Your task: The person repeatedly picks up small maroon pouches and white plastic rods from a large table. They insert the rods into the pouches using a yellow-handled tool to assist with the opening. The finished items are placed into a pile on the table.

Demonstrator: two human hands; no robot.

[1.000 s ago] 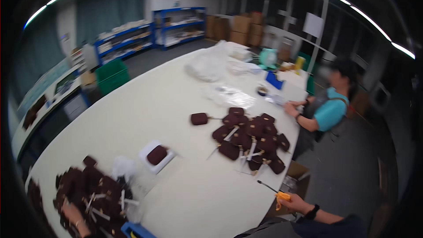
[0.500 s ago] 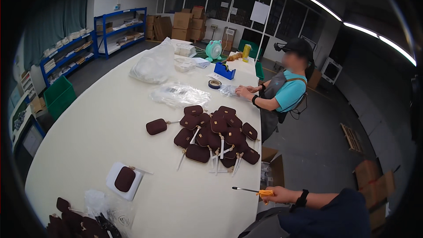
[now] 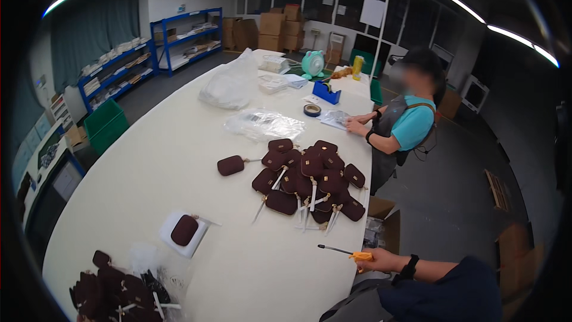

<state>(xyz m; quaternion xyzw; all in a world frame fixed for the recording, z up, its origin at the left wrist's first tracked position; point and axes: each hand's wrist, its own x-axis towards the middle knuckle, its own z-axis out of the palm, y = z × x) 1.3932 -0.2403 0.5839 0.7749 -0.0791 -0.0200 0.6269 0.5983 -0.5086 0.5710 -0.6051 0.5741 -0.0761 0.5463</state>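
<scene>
From the lower right, my right hand [image 3: 381, 260] reaches over the table's right edge, fingers closed round an orange-handled, long-necked lighter [image 3: 362, 256]. Its thin dark neck points left over the table. Beyond it lies a heap of small dark maroon zip pouches [image 3: 281, 201], with gold-coloured fittings and white strips hanging from their zips. One pouch [image 3: 231, 166] rests just left of the heap. Another pouch [image 3: 185, 229] lies on a white pad [image 3: 168, 226], left of my hand and well apart from it. My left hand is out of view.
More pouches [image 3: 110, 289] pile up at the near left beside clear plastic bags [image 3: 170, 271]. Farther off are a plastic sheet [image 3: 265, 124], tape roll [image 3: 312, 110], blue tape dispenser [image 3: 326, 92] and mint fan [image 3: 313, 64]. A co-worker [image 3: 411, 119] handles plastic packaging. An open carton [image 3: 390, 231] stands beside the table.
The view has shifted, so the table and its contents sit farther right in the picture. My right hand still grips the lighter. The co-worker's hands have moved slightly over the packaging.
</scene>
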